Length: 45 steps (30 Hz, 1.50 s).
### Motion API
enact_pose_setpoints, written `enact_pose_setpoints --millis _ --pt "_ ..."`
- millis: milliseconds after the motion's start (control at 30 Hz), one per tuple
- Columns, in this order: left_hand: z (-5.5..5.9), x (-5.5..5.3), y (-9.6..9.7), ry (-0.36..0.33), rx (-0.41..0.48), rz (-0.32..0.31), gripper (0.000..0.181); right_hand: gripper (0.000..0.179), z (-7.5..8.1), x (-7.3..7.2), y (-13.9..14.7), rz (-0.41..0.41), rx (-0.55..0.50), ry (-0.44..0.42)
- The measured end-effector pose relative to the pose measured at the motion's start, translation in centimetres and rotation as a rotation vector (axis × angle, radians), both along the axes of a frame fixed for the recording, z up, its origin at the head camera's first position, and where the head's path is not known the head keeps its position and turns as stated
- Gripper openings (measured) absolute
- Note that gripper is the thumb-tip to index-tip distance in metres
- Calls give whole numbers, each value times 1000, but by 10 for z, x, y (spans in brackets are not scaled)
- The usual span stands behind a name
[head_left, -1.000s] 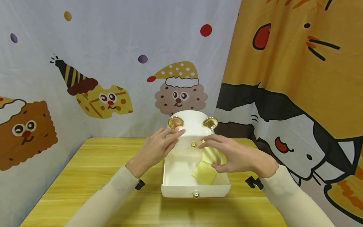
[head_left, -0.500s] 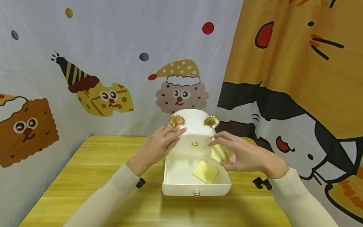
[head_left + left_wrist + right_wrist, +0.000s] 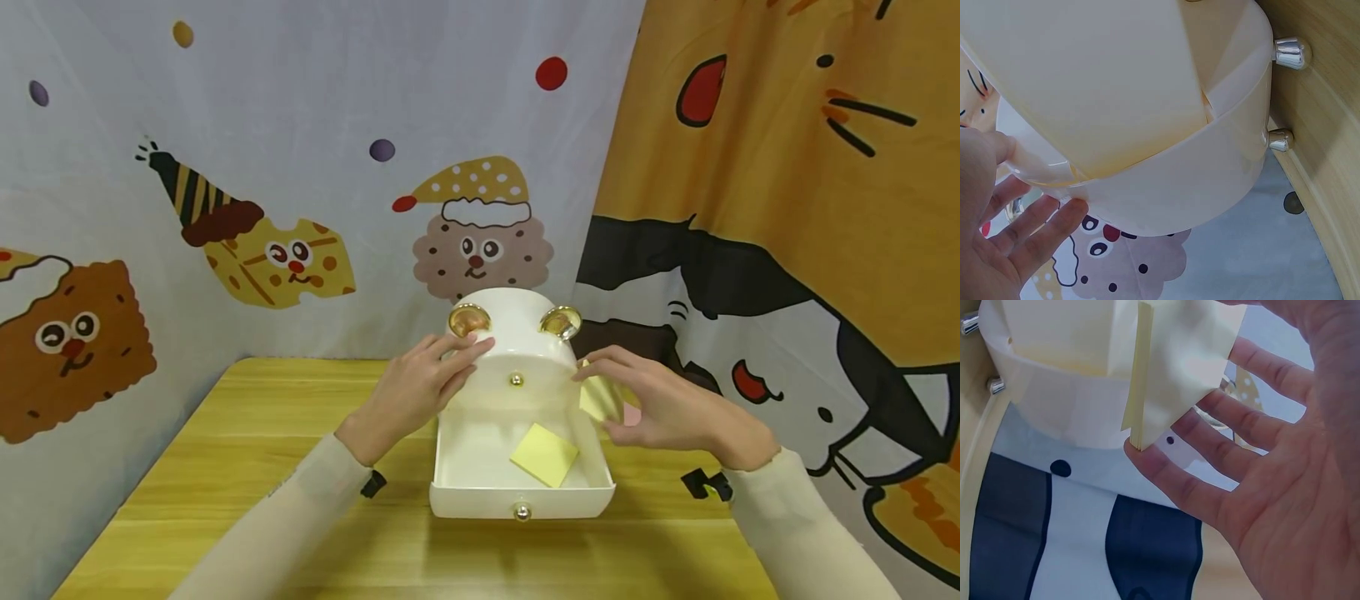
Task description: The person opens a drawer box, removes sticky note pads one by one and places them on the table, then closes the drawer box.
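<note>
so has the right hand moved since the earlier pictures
Yes. In the head view, the right hand has moved rightward, away from the upper gold knob.

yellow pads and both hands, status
Right hand grips yellow pad near open drawer. Left hand touching white box. Other yellow pad lies in drawer. No obstruction seen.

I can read no writing, label, brand, number or sign on anything before me: not on the yellow pad [image 3: 1185, 362] in my right hand [image 3: 667, 404], the yellow note [image 3: 545, 455] in the drawer [image 3: 480, 502], the white box [image 3: 513, 321] or the printed wall cloth [image 3: 300, 100].
</note>
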<state>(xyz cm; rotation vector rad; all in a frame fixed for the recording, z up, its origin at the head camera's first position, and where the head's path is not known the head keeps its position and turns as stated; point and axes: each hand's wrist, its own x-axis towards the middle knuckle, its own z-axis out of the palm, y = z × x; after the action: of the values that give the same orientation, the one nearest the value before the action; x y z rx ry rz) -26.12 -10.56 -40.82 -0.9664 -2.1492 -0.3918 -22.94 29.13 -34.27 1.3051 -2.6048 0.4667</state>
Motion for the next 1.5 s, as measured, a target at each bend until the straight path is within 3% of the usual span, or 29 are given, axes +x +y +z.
enact_pose_setpoints --millis 433,733,1000,1500 --pt "0 3 0 -17 -11 11 53 66 -16 -9 21 -112 -7 -70" --pt "1 2 1 -25 -14 13 53 61 -30 -19 33 -137 -40 -111" --pt "1 2 0 -33 -24 15 53 60 -49 -31 43 -135 -63 -125" --pt "0 0 0 -12 -15 5 55 60 -82 -46 54 -254 -41 -248"
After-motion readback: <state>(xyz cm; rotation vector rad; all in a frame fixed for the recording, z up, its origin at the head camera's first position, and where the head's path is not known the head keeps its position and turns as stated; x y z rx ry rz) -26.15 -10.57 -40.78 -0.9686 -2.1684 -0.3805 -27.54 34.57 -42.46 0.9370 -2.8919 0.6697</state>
